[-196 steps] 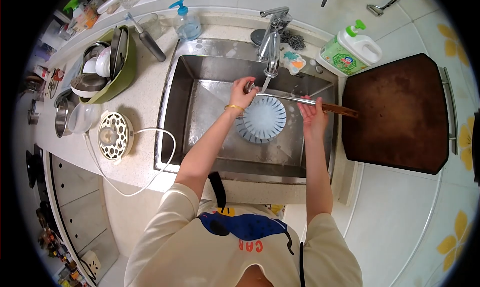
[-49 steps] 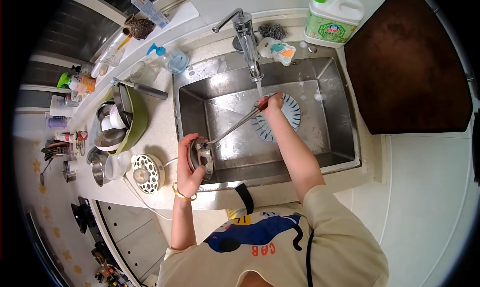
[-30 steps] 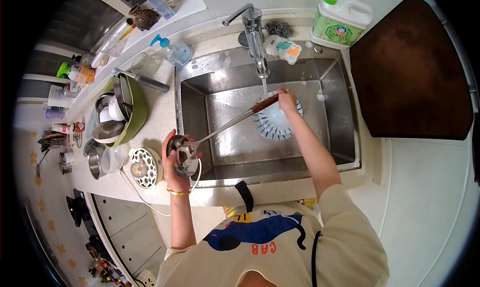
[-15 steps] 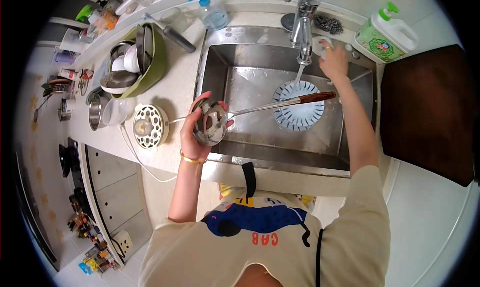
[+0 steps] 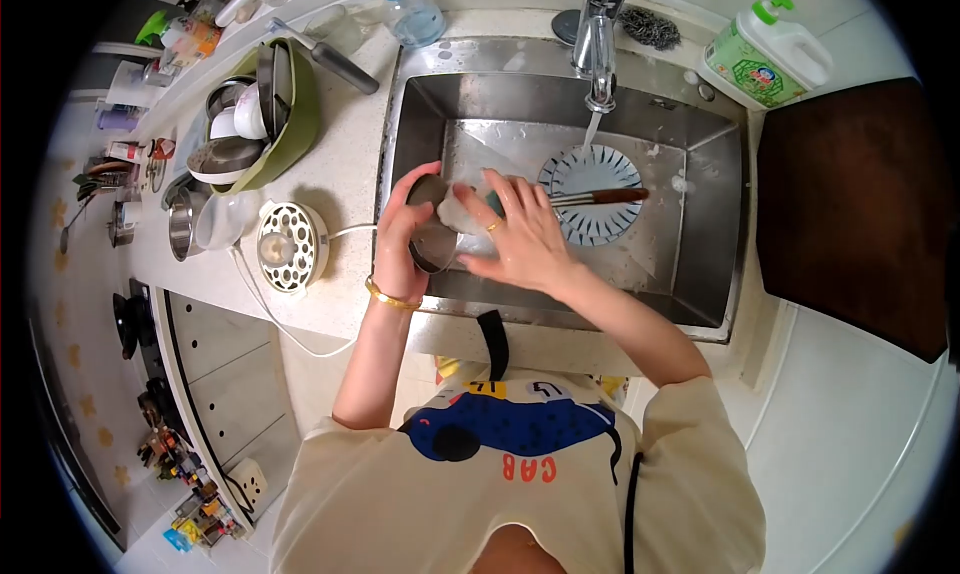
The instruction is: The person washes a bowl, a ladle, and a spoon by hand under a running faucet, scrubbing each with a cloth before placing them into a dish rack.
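My left hand (image 5: 398, 246) is wrapped round the bowl of a metal ladle (image 5: 436, 252) above the left side of the sink (image 5: 480, 139). The ladle's brown-tipped handle points right, over a white plate with dark stripes (image 5: 592, 228) on the sink floor. In my right hand (image 5: 528, 236) is a whitish sponge (image 5: 462, 216), against the ladle's bowl; the fingers partly cover both. Water runs from the faucet (image 5: 601, 74) onto the plate.
On the left counter are a green basin (image 5: 300, 139) of dishes and a white egg cooker base (image 5: 292, 246) with a cord. A blue-pump bottle (image 5: 414, 19), a steel scrubber (image 5: 650, 28), a detergent jug (image 5: 765, 62) and a dark brown board (image 5: 855, 219) surround the sink.
My right hand has come from behind the faucet to the ladle's bowl, bringing the whitish sponge from the sink's back edge. My left hand still holds the ladle, its bowl now turned.
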The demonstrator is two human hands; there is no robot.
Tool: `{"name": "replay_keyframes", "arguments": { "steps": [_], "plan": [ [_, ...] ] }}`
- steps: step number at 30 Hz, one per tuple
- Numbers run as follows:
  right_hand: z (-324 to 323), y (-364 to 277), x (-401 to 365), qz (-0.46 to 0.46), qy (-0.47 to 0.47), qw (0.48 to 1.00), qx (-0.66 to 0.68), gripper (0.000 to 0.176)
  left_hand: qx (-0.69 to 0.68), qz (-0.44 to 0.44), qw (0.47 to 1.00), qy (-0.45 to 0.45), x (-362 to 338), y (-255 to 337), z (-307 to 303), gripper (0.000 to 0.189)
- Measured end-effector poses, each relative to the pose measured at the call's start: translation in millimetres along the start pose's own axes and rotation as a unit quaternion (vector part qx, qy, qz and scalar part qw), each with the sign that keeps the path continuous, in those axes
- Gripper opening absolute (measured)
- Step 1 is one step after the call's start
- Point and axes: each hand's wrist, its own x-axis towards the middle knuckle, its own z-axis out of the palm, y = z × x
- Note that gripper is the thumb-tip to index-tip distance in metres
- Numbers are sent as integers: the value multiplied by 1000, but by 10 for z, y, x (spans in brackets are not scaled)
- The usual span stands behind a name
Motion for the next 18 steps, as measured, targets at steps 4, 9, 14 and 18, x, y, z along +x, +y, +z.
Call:
{"name": "replay_keyframes", "arguments": {
  "steps": [4, 9, 14, 18],
  "plan": [
    [11, 232, -86, -82, -45, 995, -22, 50, -24, -24, 999, -2, 32, -96, -127, 45],
    [-227, 594, -86, -243, -42, 966, -74, 29, -89, -31, 995, -24, 83, 26, -136, 51],
    [-176, 464, 0, -176, -47, 972, -146, 53, -73, -19, 996, -51, 93, 15, 16, 51],
    [-45, 283, 173, -76, -44, 995, -48, 58, -46, -5, 999, -25, 87, -67, 104, 51]
  ]
}}
